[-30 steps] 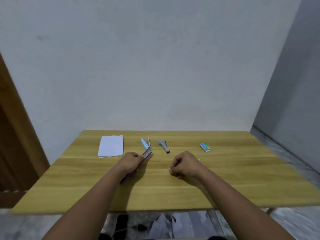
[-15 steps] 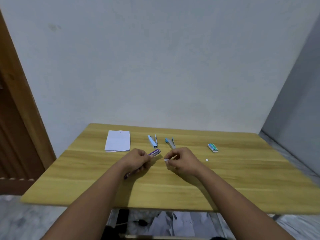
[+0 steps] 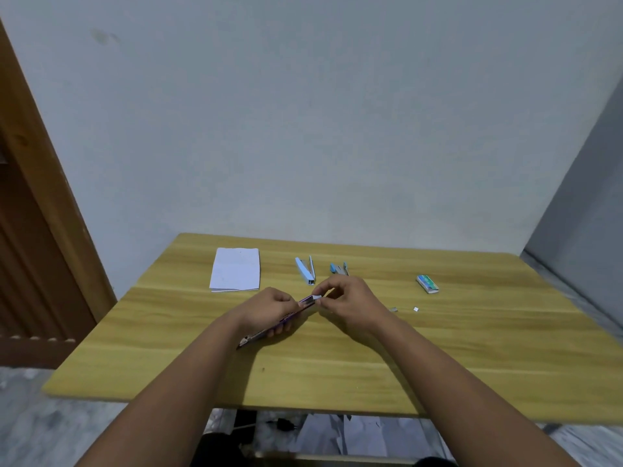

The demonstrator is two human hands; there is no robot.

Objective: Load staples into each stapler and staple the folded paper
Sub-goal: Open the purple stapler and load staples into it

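Three staplers are in view on the wooden table (image 3: 472, 358). One, a purple stapler (image 3: 305, 303), is gripped along its body by the left hand (image 3: 269, 310), fingers curled round it so that its open front end tilts up toward the right hand (image 3: 350, 303); this angle appears chosen to present the magazine channel for loading. That right hand pinches a small pale strip of staples (image 3: 317, 297) at the stapler's tip, fingertips close together, seemingly feeding it into the channel; whether it is seated cannot be told. A light blue stapler (image 3: 305, 271) and a darker blue stapler (image 3: 338, 268) lie hinged open near the far edge, just beyond the hands, probably left so for ready loading. At the far left, well apart from the hands, rests the folded paper (image 3: 236, 269), not yet stapled. On the right lies the staple box (image 3: 427, 284), with two loose staple fragments (image 3: 415, 309) between it and the right hand.
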